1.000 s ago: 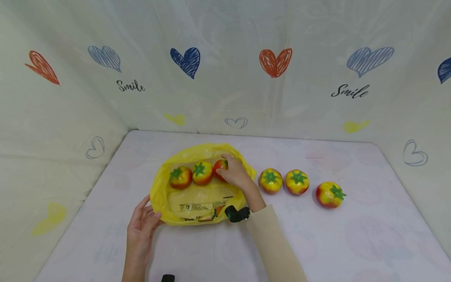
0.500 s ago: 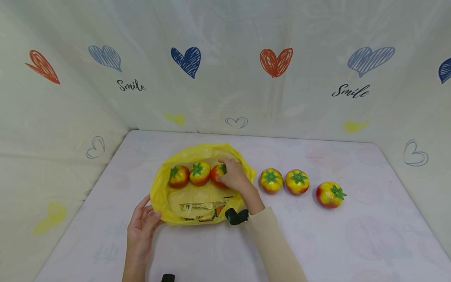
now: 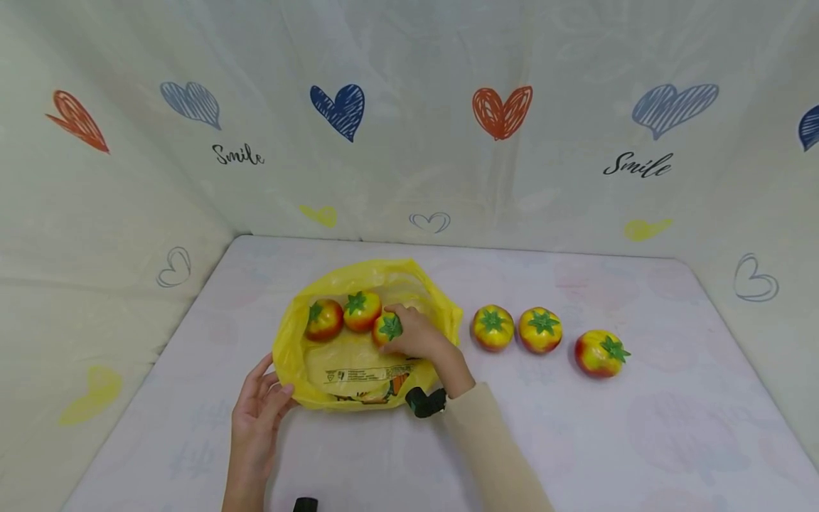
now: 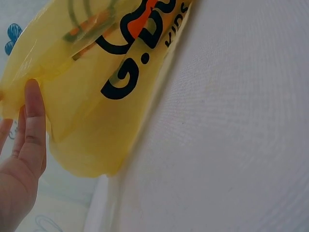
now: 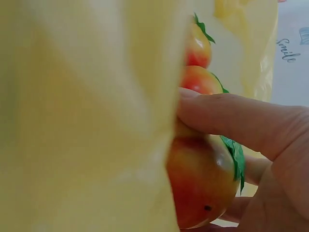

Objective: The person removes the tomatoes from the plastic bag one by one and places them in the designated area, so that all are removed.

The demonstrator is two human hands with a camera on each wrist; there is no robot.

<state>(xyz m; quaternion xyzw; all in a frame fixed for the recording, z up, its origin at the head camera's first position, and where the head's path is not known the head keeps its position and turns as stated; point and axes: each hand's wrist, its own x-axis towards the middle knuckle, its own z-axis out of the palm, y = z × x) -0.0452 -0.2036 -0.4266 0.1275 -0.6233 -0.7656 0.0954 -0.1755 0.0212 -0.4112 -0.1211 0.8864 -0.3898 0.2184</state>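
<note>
A yellow plastic bag [image 3: 377, 395] lies on the table with its mouth spread wide. Inside it, two toy tomatoes, the left one [image 3: 324, 319] and the middle one [image 3: 362, 313], sit side by side. My right hand [image 3: 419, 334] reaches into the bag and grips a third toy tomato [image 3: 387, 329], fingers and thumb about its sides; the right wrist view shows this tomato [image 5: 205, 181] under the thumb, partly hidden by the bag wall [image 5: 87, 116]. My left hand [image 3: 259, 412] touches the bag's near left side with fairly straight fingers, also seen against the bag in the left wrist view.
Three more toy tomatoes stand right of the bag: one [image 3: 493, 328] close by, another [image 3: 540, 330] beside it, and a third [image 3: 600, 353] farther right, tilted. The white table [image 3: 640, 441] meets a patterned cloth [image 3: 409, 163] at the back. A black object [image 3: 306, 504] shows at the bottom edge.
My right hand has moved left and nearer with its tomato inside the bag. The middle tomato has shifted slightly left and away; the left one also moved a little. My left hand stays put.
</note>
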